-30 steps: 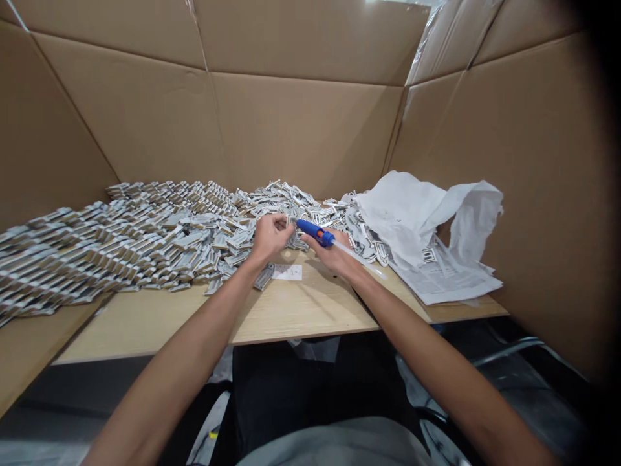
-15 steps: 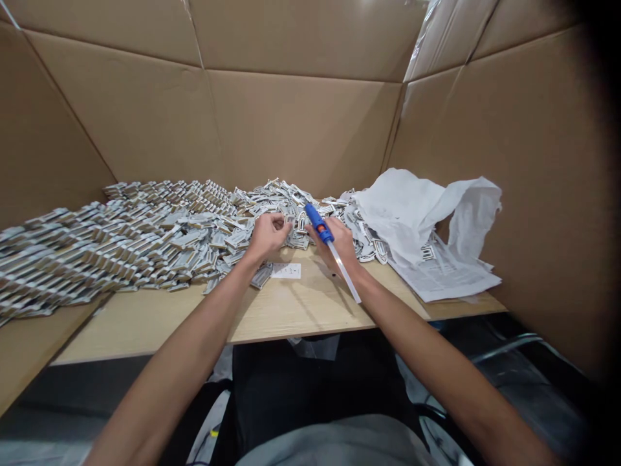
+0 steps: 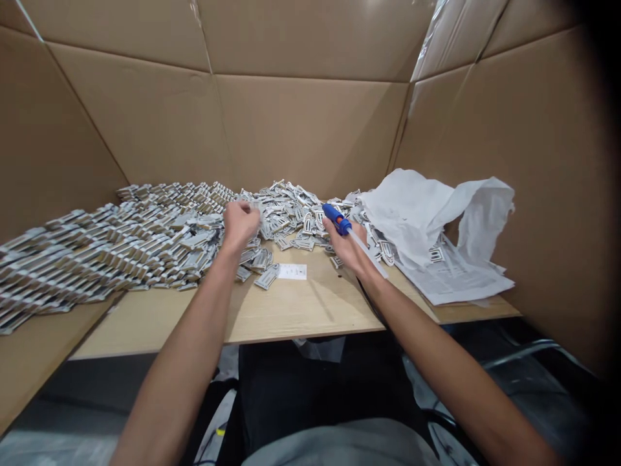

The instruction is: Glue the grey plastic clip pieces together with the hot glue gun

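Taking the small white card (image 3: 294, 272) on the table (image 3: 286, 310) as the middle of the dial, my right hand (image 3: 345, 247) is at two o'clock, its fingers wrapped around a blue glue gun (image 3: 336, 217). The nozzle end points away toward eleven, and the clear stick (image 3: 369, 252) runs out of the back toward five, over my wrist.

My left hand (image 3: 239, 225) is at ten o'clock with its fingers curled together — I cannot tell whether anything is pinched between them. It is over the grey-and-white pieces, between the stacked rows (image 3: 107, 249) at nine to ten and the loose heap (image 3: 286, 210) at twelve. One piece (image 3: 266, 277) lies just beside the card at nine; crumpled white paper (image 3: 402, 207) spreads around two to three.
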